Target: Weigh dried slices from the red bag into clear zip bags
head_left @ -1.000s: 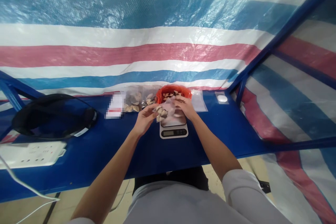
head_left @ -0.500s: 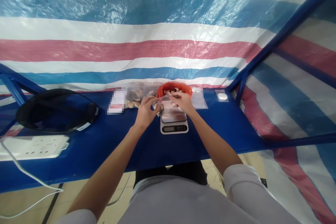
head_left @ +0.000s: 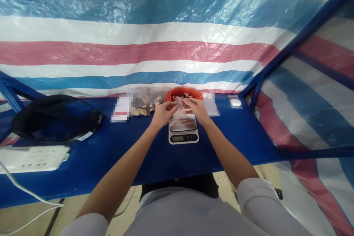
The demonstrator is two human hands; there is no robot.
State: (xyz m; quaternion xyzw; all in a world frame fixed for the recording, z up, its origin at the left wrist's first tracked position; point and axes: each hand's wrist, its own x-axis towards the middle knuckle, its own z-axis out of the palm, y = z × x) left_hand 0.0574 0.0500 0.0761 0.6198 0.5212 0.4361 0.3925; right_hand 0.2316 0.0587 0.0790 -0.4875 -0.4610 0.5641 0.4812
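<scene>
Over a small kitchen scale, my two hands hold a clear plastic bag between them. My left hand pinches the bag on its left side. The fingers of my right hand are closed on the bag's right upper part. Whether anything lies inside the bag is hard to make out. Just behind my hands stands a red-orange basket with pale and dark pieces in it. Left of my left hand lie clear bags of dried, tan slices.
A white blurred card lies left of the bags. Flat clear bags and a round white item are at the right. A black headband-like ring and a white power strip occupy the left. Blue frame bars edge the table.
My left hand has moved right, closer to my right hand. The bag, spread out before, is now gathered more narrowly between them. The view has shifted slightly.
</scene>
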